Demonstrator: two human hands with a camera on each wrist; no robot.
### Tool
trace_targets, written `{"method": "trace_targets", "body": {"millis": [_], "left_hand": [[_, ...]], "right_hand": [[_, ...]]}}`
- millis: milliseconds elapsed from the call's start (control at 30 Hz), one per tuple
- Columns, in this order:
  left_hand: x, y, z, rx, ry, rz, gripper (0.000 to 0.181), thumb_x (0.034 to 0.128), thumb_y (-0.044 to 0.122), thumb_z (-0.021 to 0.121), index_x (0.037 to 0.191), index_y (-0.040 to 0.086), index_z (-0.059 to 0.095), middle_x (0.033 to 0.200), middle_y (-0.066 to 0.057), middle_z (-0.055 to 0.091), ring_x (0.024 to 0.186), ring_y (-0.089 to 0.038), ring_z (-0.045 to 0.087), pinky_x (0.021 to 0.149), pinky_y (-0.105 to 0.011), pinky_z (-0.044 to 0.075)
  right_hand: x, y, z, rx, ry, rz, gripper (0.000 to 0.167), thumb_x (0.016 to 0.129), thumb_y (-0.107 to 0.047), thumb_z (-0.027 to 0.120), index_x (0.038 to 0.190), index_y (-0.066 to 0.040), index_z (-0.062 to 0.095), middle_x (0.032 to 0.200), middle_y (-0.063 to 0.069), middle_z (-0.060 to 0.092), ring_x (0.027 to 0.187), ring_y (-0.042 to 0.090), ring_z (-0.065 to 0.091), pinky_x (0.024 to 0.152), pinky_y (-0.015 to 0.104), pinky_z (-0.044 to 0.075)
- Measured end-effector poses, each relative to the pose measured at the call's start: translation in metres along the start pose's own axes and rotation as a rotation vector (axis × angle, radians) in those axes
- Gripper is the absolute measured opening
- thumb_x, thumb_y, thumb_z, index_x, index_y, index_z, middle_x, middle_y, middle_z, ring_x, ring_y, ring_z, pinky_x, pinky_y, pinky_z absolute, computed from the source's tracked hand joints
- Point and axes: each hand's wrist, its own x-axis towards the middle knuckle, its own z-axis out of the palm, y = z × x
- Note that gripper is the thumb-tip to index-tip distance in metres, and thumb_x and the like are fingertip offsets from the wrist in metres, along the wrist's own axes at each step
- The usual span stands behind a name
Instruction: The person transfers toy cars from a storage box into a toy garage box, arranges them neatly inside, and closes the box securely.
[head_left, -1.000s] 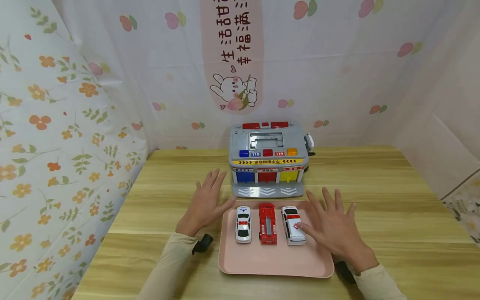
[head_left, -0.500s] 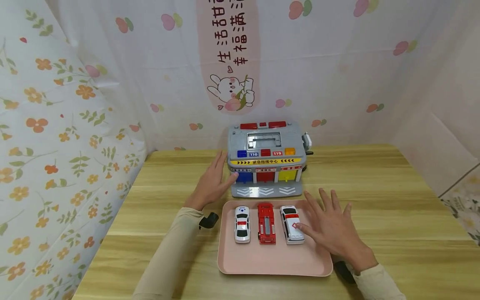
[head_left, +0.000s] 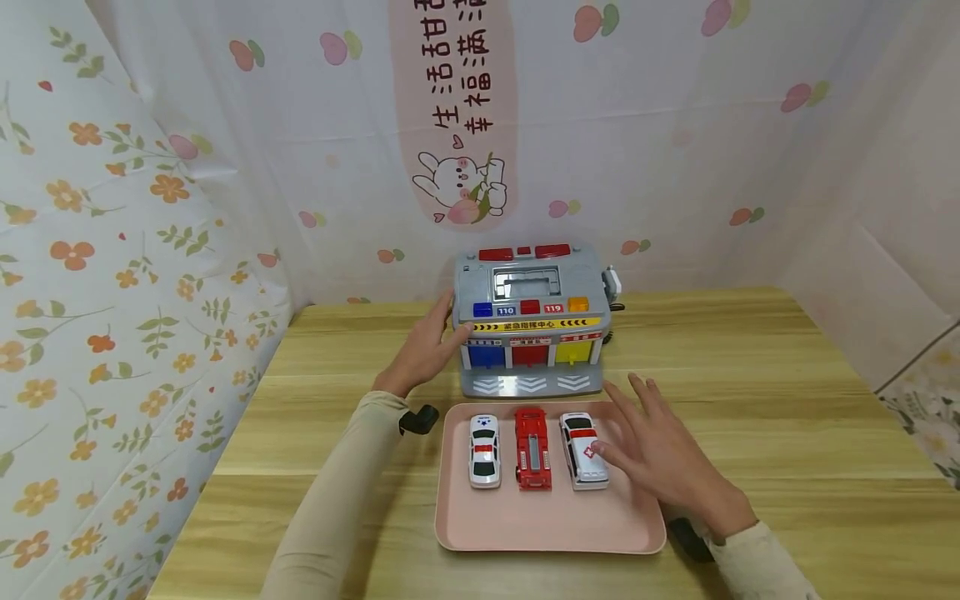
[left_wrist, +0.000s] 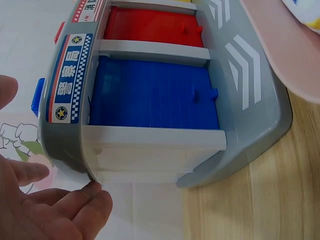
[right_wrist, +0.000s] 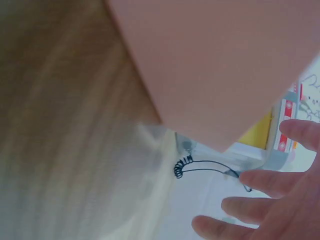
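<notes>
The grey toy station [head_left: 528,325] has blue, red and yellow doors, all closed. At its left side is the left hand [head_left: 422,348], fingers extended, the thumb in front of the upper left corner. In the left wrist view that hand's fingertips [left_wrist: 95,192] meet the station's lower side edge near the blue door [left_wrist: 155,95]. Over the right part of the pink tray [head_left: 547,529] the right hand [head_left: 671,454] is spread, its thumb over the white ambulance [head_left: 587,462]; contact cannot be told. A red truck [head_left: 533,467] and a white police car [head_left: 484,467] lie beside it.
The tray stands directly in front of the station on the wooden table [head_left: 772,400]. A white handset [head_left: 612,283] hangs on the station's right side, with a coiled cord [right_wrist: 184,166]. Patterned cloth [head_left: 637,150] hangs behind and at the left.
The left hand has moved from beside the tray's upper left corner forward to the station's left side. The right hand stays over the tray, its fingers slightly closer together. The toys have not moved.
</notes>
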Motion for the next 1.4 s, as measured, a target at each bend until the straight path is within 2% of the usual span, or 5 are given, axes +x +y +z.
{"method": "trace_targets", "body": {"millis": [333, 600, 767, 1067, 1400], "left_hand": [[0.001, -0.002, 0.002, -0.011, -0.019, -0.054, 0.083, 0.1003, 0.052, 0.048, 0.163, 0.013, 0.010, 0.164, -0.014, 0.032, 0.148, -0.032, 0.040, 0.119, -0.049, 0.039], [0.002, -0.002, 0.001, -0.026, -0.022, -0.091, 0.088, 0.0963, 0.054, 0.055, 0.163, 0.018, 0.011, 0.164, -0.011, 0.034, 0.148, -0.032, 0.040, 0.120, -0.047, 0.038], [0.004, -0.002, 0.001, -0.018, -0.016, -0.079, 0.087, 0.0960, 0.052, 0.057, 0.163, 0.016, 0.014, 0.163, -0.012, 0.034, 0.148, -0.032, 0.041, 0.119, -0.047, 0.039], [0.006, -0.002, -0.001, 0.132, -0.037, -0.072, 0.082, 0.0972, 0.055, 0.053, 0.163, 0.021, 0.017, 0.162, -0.014, 0.036, 0.140, -0.036, 0.051, 0.114, -0.049, 0.045], [0.007, -0.003, -0.001, 0.083, -0.026, -0.047, 0.082, 0.0971, 0.054, 0.056, 0.162, 0.018, 0.020, 0.162, -0.014, 0.035, 0.140, -0.031, 0.051, 0.112, -0.043, 0.047]], "right_hand": [[0.011, -0.004, -0.010, 0.133, -0.029, -0.023, 0.083, 0.095, -0.051, 0.061, 0.161, -0.018, 0.023, 0.163, 0.027, 0.019, 0.146, 0.056, 0.025, 0.103, 0.077, 0.038], [0.022, -0.006, -0.029, 0.171, -0.028, -0.030, 0.080, 0.097, -0.043, 0.061, 0.161, -0.017, 0.021, 0.163, 0.028, 0.018, 0.144, 0.056, 0.029, 0.100, 0.077, 0.041], [0.033, -0.003, -0.039, 0.193, -0.028, -0.024, 0.080, 0.098, -0.041, 0.060, 0.161, -0.015, 0.019, 0.163, 0.030, 0.016, 0.144, 0.058, 0.026, 0.105, 0.078, 0.033], [0.051, 0.003, -0.042, 0.222, -0.016, -0.045, 0.081, 0.099, -0.040, 0.059, 0.163, -0.017, 0.015, 0.164, 0.030, 0.015, 0.143, 0.059, 0.027, 0.106, 0.080, 0.030], [0.064, 0.002, -0.047, 0.202, -0.027, -0.059, 0.083, 0.097, -0.041, 0.062, 0.162, -0.018, 0.016, 0.165, 0.029, 0.012, 0.144, 0.059, 0.025, 0.105, 0.080, 0.031]]}}
